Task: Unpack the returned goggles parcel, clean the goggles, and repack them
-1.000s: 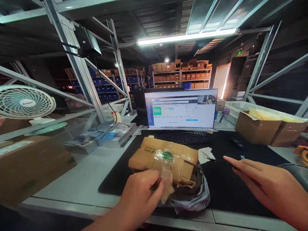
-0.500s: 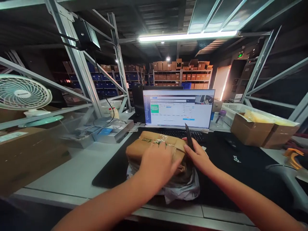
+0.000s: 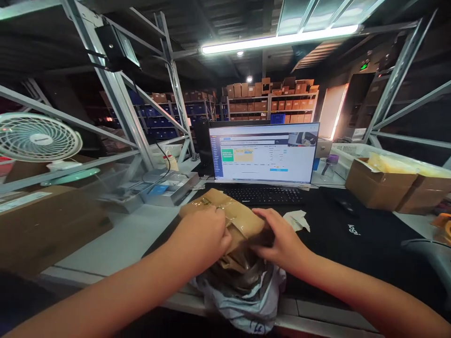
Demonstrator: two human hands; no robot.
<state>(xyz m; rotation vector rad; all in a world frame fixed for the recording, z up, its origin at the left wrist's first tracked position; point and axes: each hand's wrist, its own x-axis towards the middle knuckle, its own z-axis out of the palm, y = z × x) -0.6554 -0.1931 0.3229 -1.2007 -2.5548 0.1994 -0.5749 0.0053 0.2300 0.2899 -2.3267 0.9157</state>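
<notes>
A brown paper-wrapped parcel (image 3: 243,217) with clear tape over its top sits tilted at the desk's front edge. My left hand (image 3: 204,234) is closed in a fist on the parcel's top and front, gripping its wrapping; the fingertips are hidden. Around the parcel's right end, my right hand (image 3: 285,239) is clasped, its fingers on top and thumb lower down. Below the parcel, a crumpled grey-white plastic bag (image 3: 243,300) hangs over the desk's edge. A torn white scrap (image 3: 297,220) lies beside my right hand.
Behind the parcel stand a black keyboard (image 3: 264,194) and a lit monitor (image 3: 264,157). A mouse (image 3: 345,206) rests on the black desk mat (image 3: 327,244). Open cardboard boxes (image 3: 380,188) are at right; a grey box (image 3: 172,190), large carton (image 3: 52,225) and fan (image 3: 40,138) are at left.
The black knife-like tool that was upright in my right hand is no longer visible; that hand now clasps the parcel. The parcel has turned and tipped, and the bag has slid toward me.
</notes>
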